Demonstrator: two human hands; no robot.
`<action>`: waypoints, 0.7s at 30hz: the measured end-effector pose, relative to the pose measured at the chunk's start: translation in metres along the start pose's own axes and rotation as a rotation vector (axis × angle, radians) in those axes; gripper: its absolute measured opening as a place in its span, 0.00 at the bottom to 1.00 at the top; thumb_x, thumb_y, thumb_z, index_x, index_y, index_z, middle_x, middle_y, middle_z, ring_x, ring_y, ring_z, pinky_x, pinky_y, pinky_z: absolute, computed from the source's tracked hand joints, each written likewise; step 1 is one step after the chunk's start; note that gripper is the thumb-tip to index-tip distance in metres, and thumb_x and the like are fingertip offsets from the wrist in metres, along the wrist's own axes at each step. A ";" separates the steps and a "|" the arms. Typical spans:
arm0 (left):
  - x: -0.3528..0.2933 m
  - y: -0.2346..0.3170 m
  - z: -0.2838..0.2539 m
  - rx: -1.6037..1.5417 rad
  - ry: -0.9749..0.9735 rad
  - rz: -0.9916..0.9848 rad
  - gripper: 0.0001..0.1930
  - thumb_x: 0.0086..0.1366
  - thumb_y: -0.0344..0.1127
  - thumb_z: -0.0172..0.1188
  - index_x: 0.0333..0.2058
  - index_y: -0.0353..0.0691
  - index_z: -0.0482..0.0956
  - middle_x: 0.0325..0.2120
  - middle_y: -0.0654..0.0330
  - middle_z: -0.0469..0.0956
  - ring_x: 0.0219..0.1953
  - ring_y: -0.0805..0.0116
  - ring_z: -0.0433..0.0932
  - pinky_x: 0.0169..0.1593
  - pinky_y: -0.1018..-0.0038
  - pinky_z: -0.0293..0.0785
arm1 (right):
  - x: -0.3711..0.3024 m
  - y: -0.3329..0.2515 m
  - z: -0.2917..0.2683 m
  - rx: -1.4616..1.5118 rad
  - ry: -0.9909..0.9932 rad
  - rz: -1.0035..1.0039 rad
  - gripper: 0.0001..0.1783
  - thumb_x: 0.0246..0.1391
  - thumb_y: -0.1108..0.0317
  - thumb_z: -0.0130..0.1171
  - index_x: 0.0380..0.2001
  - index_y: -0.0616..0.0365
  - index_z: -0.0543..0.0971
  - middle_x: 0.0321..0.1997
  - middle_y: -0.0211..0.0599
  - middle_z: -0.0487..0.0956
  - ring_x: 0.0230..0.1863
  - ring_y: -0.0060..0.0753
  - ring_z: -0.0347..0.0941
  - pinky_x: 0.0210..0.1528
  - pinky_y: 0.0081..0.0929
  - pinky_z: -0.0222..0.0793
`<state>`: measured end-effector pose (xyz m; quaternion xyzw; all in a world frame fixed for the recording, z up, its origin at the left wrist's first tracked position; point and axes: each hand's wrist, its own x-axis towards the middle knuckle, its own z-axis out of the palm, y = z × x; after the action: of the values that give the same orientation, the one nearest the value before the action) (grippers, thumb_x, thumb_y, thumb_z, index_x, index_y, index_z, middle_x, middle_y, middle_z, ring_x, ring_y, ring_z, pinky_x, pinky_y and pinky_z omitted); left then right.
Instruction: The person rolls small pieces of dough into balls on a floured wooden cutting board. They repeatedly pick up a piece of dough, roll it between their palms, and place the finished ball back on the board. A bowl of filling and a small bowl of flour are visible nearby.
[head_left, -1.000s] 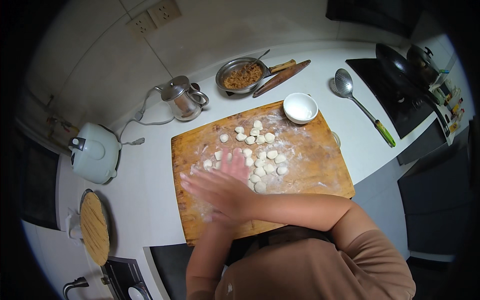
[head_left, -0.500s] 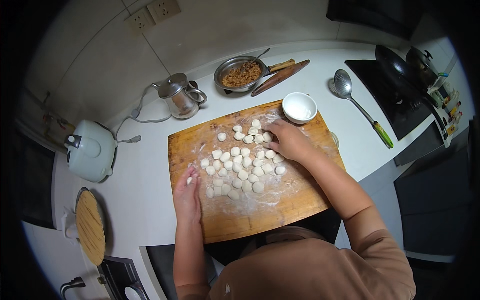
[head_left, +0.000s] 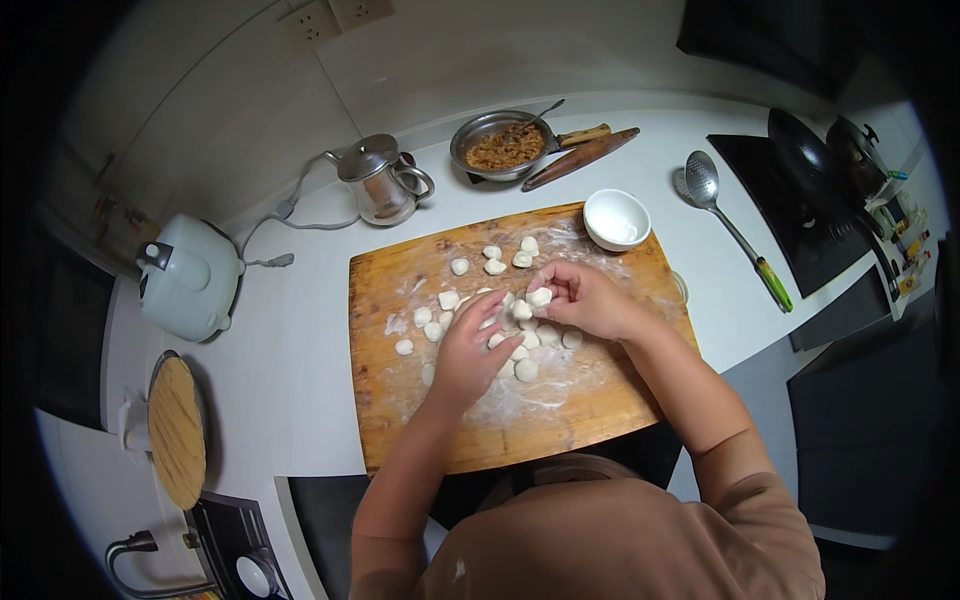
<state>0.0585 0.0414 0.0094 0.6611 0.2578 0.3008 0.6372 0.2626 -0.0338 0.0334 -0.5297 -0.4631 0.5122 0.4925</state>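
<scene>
Many small white dough pieces [head_left: 525, 371] lie on a floured wooden board [head_left: 560, 410]. My right hand [head_left: 592, 302] pinches a dough piece [head_left: 540, 297] between thumb and fingers at the right of the group. Another dough piece [head_left: 522, 310] is close against it, between my two hands. Over the middle of the group, my left hand [head_left: 470, 345] reaches with its fingers apart; its palm is turned away and some pieces are hidden beneath it. A few dough pieces [head_left: 494, 267] lie separately toward the board's far side.
A white bowl [head_left: 617, 220] of white powder stands on the board's far right corner. Behind are a pan of brown filling [head_left: 505, 150], a wooden rolling pin [head_left: 580, 160] and a metal kettle [head_left: 382, 180]. A skimmer [head_left: 735, 230] lies right; a pale green cooker [head_left: 190, 278] stands left.
My left hand has moved right from the board's left edge over the dough. My right hand has come slightly nearer and now lifts a dough piece. The view has shifted a little.
</scene>
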 end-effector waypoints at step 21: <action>-0.007 0.018 0.008 0.376 0.083 0.222 0.12 0.54 0.19 0.65 0.38 0.33 0.78 0.38 0.60 0.74 0.32 0.78 0.73 0.35 0.83 0.72 | -0.008 0.002 0.026 0.334 -0.016 0.151 0.11 0.59 0.74 0.57 0.46 0.61 0.74 0.40 0.29 0.78 0.38 0.15 0.74 0.42 0.14 0.72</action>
<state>0.0587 0.0301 0.0267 0.7798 0.2608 0.3426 0.4544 0.2360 -0.0404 0.0325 -0.4698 -0.3344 0.6217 0.5301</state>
